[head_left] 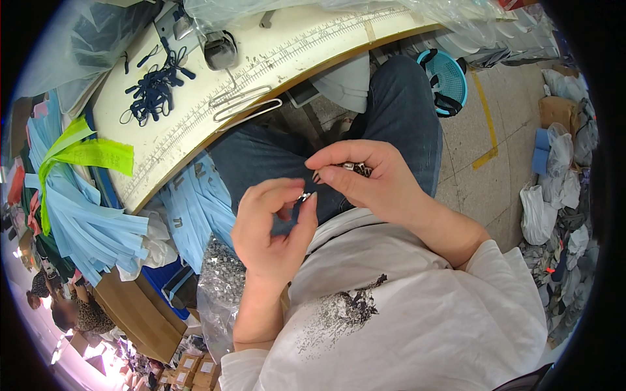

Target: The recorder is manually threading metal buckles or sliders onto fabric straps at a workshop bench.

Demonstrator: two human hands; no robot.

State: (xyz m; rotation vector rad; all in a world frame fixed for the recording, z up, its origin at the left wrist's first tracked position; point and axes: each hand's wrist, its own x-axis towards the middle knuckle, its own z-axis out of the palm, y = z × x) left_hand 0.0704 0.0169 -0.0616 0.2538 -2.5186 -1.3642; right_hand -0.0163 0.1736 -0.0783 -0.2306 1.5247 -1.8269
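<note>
Both my hands are raised over my lap, their fingertips a short way apart. Between thumb and fingertips, my left hand (270, 228) pinches a small shiny metal zipper slider (304, 197) with a dark bit hanging below it. My right hand (372, 173) is closed, with several silvery zipper sliders (357, 169) showing in the curl of its fingers. At its fingertips is a small dark loop (317, 176), too small to make out fully. On the table ahead lies a pile of navy cord zipper pulls (153, 91).
A white table (195, 117) with ruler markings curves around my front left; bent metal wire (244, 104) juts over its edge. Light-blue strips (94, 202) and a lime-green one (91, 153) hang left. A clear bag of small metal pieces (222, 274) sits by my left elbow. A blue basket (450, 85) stands right.
</note>
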